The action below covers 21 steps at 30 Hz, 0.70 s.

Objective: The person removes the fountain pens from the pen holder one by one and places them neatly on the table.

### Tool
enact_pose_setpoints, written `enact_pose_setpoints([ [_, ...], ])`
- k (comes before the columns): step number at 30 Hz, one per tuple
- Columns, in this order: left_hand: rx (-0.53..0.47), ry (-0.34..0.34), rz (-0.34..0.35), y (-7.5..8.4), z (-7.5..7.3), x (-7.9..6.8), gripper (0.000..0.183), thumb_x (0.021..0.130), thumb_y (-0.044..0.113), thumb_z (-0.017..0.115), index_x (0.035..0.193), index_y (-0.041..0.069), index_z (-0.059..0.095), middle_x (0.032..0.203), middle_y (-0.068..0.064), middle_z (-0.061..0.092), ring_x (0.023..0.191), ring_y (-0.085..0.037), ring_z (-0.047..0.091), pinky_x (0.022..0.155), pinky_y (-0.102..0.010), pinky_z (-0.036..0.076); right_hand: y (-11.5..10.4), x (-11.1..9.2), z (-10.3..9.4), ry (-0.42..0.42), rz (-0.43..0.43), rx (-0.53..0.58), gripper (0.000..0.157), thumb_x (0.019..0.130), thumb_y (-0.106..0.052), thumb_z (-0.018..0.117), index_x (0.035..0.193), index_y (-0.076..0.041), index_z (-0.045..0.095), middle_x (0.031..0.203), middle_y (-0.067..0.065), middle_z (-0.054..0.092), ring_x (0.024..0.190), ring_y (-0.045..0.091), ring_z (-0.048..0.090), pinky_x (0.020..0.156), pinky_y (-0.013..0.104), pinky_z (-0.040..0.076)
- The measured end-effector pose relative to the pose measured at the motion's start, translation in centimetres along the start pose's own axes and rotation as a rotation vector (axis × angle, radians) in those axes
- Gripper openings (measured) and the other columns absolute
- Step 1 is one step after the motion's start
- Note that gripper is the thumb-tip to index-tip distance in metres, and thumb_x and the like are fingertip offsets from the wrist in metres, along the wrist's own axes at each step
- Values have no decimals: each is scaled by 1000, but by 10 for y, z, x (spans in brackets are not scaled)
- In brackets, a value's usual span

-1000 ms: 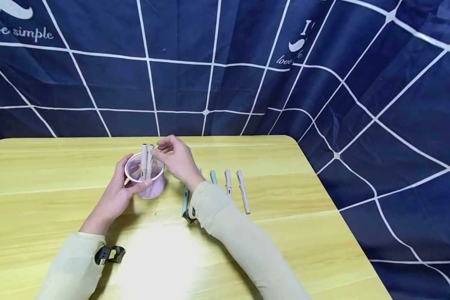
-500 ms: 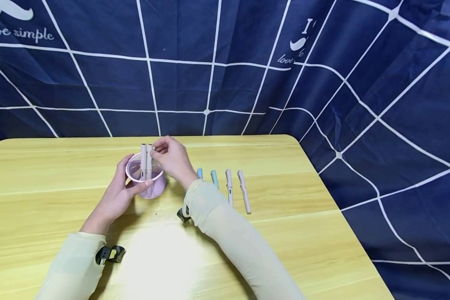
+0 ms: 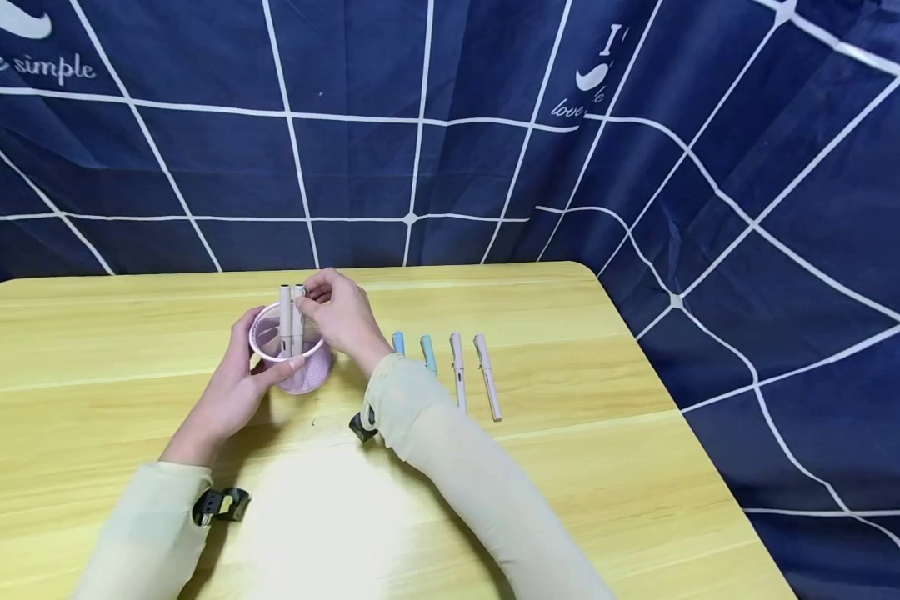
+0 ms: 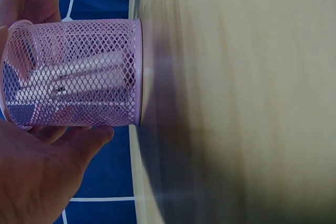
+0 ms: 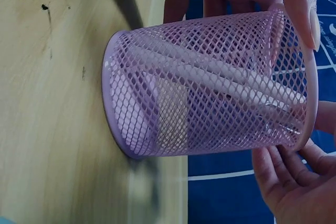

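Observation:
A pink mesh pen cup (image 3: 317,373) stands on the table, its rim circled by my left hand (image 3: 232,387). The left thumb lies over the near rim, while its fingers wrap the far side. Two pale pens lean upright in the cup, the left pen (image 3: 285,323) and the right pen (image 3: 297,327), tops above the rim. My right hand (image 3: 345,318) pinches the right pen near its top between thumb and fingers. In the right wrist view, the pens slant inside the mesh wall (image 5: 210,87). The left wrist view also shows them through the cup (image 4: 79,35).
Right of the cup lie a blue pen (image 3: 398,342), a teal pen (image 3: 428,353) and two pale purple pens (image 3: 458,371), side by side. My right sleeve (image 3: 465,450) partly covers this row. A dark blue gridded cloth (image 3: 360,183) hangs behind the wooden table (image 3: 585,433).
My right hand has shifted slightly left, still at the right pen, uncovering more of the blue and teal pens. My left hand keeps its grip on the cup. The head view has tilted slightly.

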<state>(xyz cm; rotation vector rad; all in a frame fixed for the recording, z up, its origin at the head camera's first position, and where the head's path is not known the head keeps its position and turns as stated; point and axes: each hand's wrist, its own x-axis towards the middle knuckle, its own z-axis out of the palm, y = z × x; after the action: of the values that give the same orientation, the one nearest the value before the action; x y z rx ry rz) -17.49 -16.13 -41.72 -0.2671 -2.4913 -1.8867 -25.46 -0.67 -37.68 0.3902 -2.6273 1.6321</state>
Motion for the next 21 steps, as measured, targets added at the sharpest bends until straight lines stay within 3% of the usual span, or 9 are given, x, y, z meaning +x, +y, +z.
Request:
enact_pose_setpoints([
  [14,9,6,-6,1,-1,-3,88,94,20,67,155,7,5,152,-25,22,139,-40,24,112,-57,21,3,-1,-5,46,-87,120,13,90,-5,70,102,-4,64,89,1,64,83,7,59,77,17,48],
  [21,-6,-1,-3,-1,1,-1,86,94,18,67,155,9,8,152,-22,24,139,-38,24,112,-56,21,4,-2,-8,114,-157,228,15,87,-1,72,100,-1,65,88,4,66,80,8,61,75,20,51],
])
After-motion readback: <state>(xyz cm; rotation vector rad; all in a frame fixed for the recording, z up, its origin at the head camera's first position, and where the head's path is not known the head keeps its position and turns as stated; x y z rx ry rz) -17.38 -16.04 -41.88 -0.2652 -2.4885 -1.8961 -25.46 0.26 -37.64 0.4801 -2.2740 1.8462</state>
